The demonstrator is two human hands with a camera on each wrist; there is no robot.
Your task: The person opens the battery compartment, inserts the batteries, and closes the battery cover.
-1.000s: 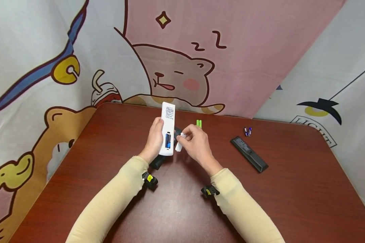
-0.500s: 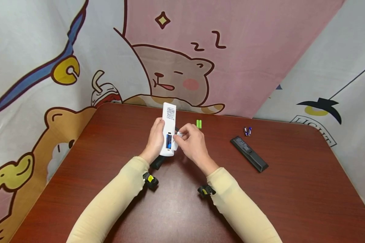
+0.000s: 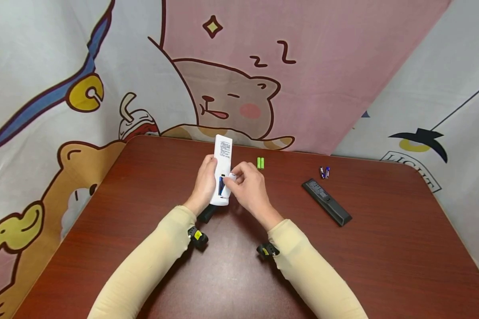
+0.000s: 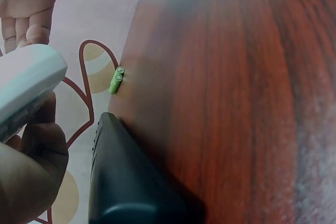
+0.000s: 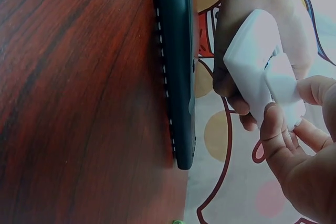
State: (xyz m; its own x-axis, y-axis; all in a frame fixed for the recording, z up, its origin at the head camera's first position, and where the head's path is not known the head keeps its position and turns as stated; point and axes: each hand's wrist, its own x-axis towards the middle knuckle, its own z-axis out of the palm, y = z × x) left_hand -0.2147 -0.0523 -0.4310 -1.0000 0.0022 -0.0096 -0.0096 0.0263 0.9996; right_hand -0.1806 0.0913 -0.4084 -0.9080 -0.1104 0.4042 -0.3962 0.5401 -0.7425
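Observation:
In the head view my left hand [image 3: 202, 182] grips a white remote control [image 3: 222, 148] by its left side, back face up and raised above the table. Dark blue batteries [image 3: 221, 186] show in its battery bay. My right hand [image 3: 250, 186] pinches a white battery cover [image 5: 283, 82] between thumb and fingers. In the right wrist view that cover lies over the back of the remote, slightly askew to it. Part of the bay is hidden under the cover. Below the hands, a black remote [image 5: 179, 66] rests on the table, mostly concealed in the head view.
Two green batteries [image 3: 261, 163] lie beyond my right hand. Farther right are two blue-and-white batteries [image 3: 325, 172], with a second black remote [image 3: 326, 202] face down nearer me. A printed cloth [image 3: 323, 79] hangs behind the table's back edge.
My right hand has moved left with the battery cover, from beside the white remote to over its battery bay. The left hand has stayed almost still, still holding the remote.

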